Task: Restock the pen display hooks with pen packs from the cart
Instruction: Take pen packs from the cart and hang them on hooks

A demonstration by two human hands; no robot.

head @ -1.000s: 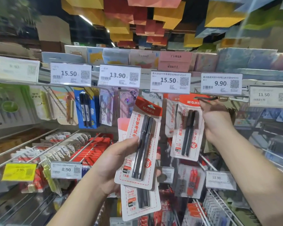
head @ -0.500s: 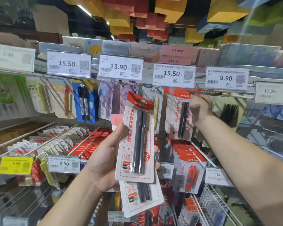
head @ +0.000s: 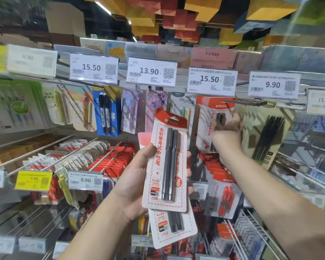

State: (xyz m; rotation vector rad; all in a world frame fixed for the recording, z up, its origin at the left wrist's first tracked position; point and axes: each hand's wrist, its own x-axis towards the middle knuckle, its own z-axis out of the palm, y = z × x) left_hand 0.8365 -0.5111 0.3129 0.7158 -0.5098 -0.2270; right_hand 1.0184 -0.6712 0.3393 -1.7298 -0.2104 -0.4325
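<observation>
Here the left hand (head: 137, 184) grips a stack of pen packs (head: 166, 160), thumb on the front card's left edge, fingertips showing at its right. The front pack stands nearly upright, red header up, its two dark pens running top to bottom. A second pack (head: 174, 226) pokes out below, mostly covered. The right hand (head: 226, 132) is raised against a hanging pack (head: 209, 119) under the 15.50 tag (head: 212, 81); blurred, so its grip cannot be made out.

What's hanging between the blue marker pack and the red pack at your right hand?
In the head view, between the blue marker pack and the red pack by the right hand: purple cartoon packs and a pale pen pack.
</observation>
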